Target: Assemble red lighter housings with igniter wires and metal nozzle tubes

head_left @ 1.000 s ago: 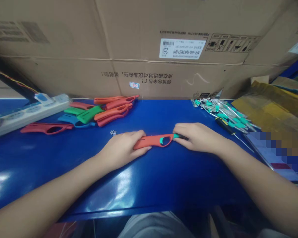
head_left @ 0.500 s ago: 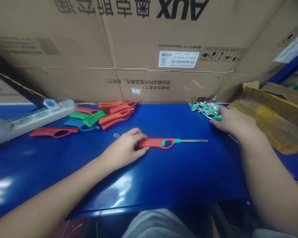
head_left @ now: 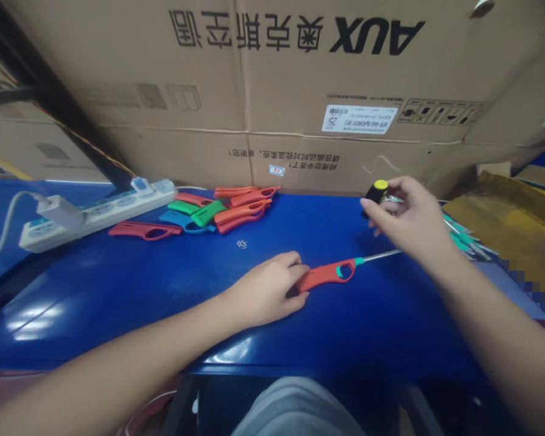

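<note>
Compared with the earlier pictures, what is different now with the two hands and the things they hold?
The right hand let go of the front end of the red lighter, moved right to the pile of rods, and now holds up the screwdriver that lay beside this pile. The left hand still grips the lighter's rear end; the coloured handles stay grouped by the power strip.

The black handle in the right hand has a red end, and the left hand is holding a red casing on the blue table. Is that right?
Not quite. The head view shows that the black handle in the right hand has a yellow end; the left hand is holding a red casing on the blue table.
</note>
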A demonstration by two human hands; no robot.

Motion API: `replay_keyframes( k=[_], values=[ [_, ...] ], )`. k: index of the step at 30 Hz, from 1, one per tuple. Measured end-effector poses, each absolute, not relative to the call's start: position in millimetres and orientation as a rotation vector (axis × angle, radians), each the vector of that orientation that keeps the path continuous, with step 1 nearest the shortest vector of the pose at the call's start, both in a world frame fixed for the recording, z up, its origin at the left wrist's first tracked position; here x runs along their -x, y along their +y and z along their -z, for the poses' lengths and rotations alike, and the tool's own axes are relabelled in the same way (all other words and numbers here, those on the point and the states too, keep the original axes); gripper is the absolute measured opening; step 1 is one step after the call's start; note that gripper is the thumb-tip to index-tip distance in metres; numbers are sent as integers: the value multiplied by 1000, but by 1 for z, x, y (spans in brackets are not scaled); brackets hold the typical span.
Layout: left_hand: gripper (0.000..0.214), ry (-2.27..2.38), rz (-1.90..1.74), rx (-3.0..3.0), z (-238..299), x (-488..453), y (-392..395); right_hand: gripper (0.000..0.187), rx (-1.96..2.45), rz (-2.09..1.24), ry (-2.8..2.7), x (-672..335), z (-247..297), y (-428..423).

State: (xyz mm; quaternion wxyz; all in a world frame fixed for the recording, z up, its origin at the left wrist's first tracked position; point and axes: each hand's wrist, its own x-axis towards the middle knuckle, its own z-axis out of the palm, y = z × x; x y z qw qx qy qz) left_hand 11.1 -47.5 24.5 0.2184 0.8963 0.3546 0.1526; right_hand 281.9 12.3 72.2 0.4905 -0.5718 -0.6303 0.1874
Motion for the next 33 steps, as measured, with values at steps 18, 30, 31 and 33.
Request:
replay_keyframes(
  k=[18, 30, 31, 33],
  values=[
    [24, 929, -486, -2598, -21, -14, -50, 18, 832, -1267, -1785, -158, -45, -10],
    [28, 927, -480, -2629, -18, -14, -50, 15, 833, -1234, -1716, -157, -43, -7],
    [27, 934, -471, -2632, -19, -14, -50, 16, 831, -1237, -1684, -158, -44, -7],
    [25, 950, -443, -2638, -19, -14, -50, 18, 822, -1237, -1586, -162, -46, -7]
  ],
)
